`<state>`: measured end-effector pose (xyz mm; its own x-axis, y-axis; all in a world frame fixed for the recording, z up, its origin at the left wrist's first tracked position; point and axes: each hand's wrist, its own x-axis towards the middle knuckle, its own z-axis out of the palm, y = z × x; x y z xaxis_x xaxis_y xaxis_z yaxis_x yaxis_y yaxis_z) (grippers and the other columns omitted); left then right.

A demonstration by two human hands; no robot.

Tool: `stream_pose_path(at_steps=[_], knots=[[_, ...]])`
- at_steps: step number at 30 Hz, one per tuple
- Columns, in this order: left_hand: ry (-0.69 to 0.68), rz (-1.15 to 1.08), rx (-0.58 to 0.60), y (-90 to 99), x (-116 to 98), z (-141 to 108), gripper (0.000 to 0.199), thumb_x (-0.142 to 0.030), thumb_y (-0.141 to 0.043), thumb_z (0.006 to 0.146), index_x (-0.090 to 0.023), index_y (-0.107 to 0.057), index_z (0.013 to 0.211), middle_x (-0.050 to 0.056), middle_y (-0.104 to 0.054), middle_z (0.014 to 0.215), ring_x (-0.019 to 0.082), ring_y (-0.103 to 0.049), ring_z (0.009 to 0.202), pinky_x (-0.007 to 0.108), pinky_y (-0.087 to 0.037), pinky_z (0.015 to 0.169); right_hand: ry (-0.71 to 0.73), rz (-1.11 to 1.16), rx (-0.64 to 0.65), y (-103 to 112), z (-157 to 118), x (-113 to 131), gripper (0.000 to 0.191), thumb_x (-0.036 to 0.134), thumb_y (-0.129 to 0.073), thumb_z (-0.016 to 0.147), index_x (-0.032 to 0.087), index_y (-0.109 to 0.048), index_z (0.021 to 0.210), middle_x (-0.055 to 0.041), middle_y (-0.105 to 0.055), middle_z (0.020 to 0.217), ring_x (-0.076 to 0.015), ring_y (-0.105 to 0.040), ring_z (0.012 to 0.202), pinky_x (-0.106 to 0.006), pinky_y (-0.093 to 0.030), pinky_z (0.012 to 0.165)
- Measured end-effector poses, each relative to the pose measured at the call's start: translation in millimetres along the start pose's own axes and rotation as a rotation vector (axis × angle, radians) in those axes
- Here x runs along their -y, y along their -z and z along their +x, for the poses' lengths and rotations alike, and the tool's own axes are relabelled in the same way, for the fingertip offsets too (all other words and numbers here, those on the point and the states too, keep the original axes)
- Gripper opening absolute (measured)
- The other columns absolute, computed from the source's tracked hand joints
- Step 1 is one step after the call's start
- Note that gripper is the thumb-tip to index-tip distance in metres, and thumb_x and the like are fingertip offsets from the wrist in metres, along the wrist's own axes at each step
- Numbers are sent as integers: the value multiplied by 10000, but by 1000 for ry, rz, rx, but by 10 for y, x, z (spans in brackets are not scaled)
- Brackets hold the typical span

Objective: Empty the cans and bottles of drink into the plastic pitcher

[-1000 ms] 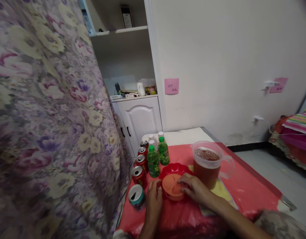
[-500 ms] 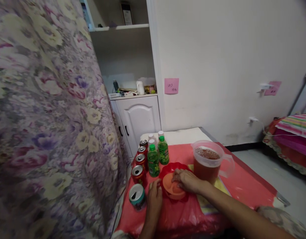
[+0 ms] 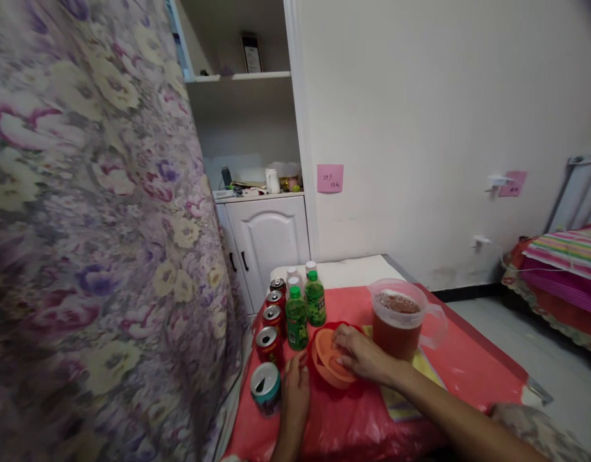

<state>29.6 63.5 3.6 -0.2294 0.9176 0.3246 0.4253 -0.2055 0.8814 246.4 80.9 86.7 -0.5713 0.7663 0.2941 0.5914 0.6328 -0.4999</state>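
An orange divided dish sits tilted over a red scalloped bowl. The fingers of my right hand are closed on the orange dish's inner part. My left hand rests at the bowl's left side, its fingers slightly apart and holding nothing. Left of it stands an open teal-and-white can, with several red cans in a row behind. Two green bottles stand behind the bowl. To the right is a clear pitcher of reddish-brown liquid.
A red cover lies over the table. Yellow paper lies beneath the pitcher. White-capped bottles stand at the back. A floral curtain hangs on the left; a white cabinet is behind.
The orange dish has tilted, its right-hand side lower and a gap showing at its left edge. The whole view has shifted slightly, with the room sitting lower in the picture.
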Motion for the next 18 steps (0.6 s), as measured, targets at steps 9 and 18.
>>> stream_pose_path(at_steps=[9, 18], knots=[[0, -41, 39, 1, -12, 69, 438, -396, -477, 762, -150, -650, 1079, 179, -707, 1177, 288, -675, 1093, 474, -507, 1002, -3, -19, -73, 459, -162, 559, 171, 209, -575, 840, 204, -551, 1010, -28, -592, 979, -174, -548, 819, -290, -381, 718], [40, -102, 75, -9, 109, 117, 482, -438, -505, 722, -146, -635, 1083, 198, -698, 1175, 309, -694, 1063, 469, -572, 892, -12, -321, -164, 1669, -210, 665, 149, 158, -548, 813, 183, -582, 956, -40, -599, 935, -171, -551, 793, -279, -382, 711]])
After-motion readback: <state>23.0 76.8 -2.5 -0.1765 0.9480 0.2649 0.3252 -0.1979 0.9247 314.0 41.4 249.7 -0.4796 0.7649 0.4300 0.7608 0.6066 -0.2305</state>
